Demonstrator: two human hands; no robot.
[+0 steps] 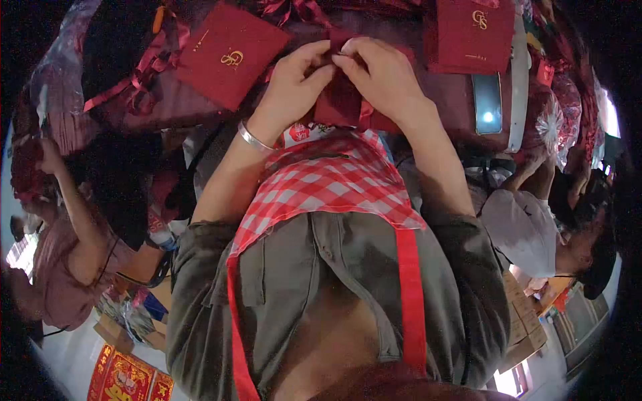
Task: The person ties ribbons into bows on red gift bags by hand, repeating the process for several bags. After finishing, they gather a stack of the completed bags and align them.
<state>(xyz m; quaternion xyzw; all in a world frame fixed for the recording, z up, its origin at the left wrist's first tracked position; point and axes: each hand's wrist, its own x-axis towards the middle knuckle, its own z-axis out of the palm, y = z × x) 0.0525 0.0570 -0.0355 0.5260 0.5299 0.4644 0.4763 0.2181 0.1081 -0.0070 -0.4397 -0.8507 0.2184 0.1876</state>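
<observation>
At 12 o'clock, the left hand (299, 79) and right hand (384, 72) pinch a dark red cloth (338, 100) near its top, fingertips nearly together; it looks light and floppy, best held by its edges, with a red folder (224, 70) at 11 o'clock

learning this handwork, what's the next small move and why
I'd probably slide the shiny red ribbon aside with the right hand, while the left hand steadies the dark red fabric piece: the ribbon shows right beside that piece, just below the right hand, so it might catch. What the fingertips pinch is too small to tell.
</observation>
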